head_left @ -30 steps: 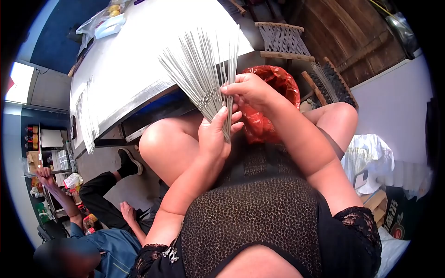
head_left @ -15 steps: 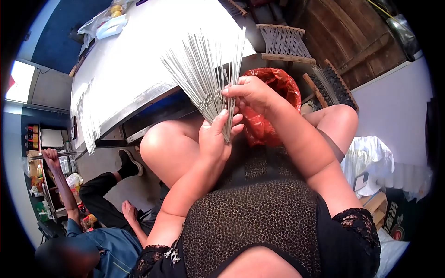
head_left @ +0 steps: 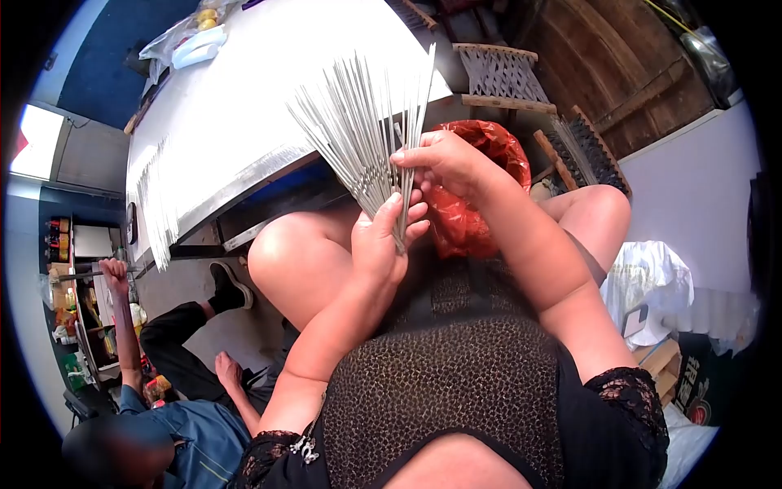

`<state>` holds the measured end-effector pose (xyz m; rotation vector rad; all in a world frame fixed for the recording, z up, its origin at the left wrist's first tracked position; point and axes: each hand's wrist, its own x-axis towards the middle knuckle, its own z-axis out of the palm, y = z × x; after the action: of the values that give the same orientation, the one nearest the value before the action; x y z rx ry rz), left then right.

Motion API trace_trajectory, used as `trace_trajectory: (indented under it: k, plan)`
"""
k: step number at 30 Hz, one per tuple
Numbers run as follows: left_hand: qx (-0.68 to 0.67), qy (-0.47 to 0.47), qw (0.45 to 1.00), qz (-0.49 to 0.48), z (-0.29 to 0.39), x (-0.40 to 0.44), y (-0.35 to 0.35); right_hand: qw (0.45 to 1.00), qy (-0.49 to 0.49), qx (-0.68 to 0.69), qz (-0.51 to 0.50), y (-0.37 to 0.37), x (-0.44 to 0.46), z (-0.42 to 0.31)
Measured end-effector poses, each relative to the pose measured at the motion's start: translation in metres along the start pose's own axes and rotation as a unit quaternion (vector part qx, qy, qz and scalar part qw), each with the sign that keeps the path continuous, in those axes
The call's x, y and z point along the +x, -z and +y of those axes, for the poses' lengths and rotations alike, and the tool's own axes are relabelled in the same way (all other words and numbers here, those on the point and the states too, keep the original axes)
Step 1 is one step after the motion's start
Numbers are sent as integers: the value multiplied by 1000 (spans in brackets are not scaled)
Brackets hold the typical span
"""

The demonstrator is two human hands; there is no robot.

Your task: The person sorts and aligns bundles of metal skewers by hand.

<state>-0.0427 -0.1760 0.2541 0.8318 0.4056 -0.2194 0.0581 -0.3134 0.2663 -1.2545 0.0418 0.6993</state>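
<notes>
Thin grey rods (head_left: 371,175): straight, fanned wide up top, bunched at base, held nr front R corner of table (head_left: 236,98). L hand (head_left: 380,239) grips base btwn thumb & fingers; R hand (head_left: 432,162) pinches a few on R side.

Honestly, nothing's clearly legible here. The dark green box (head_left: 725,376) at lower right has big pale characters (head_left: 690,380) turned sideways, plus a round reddish logo (head_left: 699,411), but they're too blurry to make out.
</notes>
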Motion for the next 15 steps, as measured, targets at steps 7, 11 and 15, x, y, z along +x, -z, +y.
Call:
trace_trajectory:
  k: [7, 11, 15]
  plan:
    - [14, 7, 1000, -2, 0, 2, 1, 999, -11, -11, -43, 1, -2, 2]
    - [17, 10, 1000, 10, 3, -2, -6, 999, -6, -19, -25, 1, -1, -2]
    - [13, 7, 1000, 20, 3, -2, -6, 999, -13, -35, -31, 0, 2, -7]
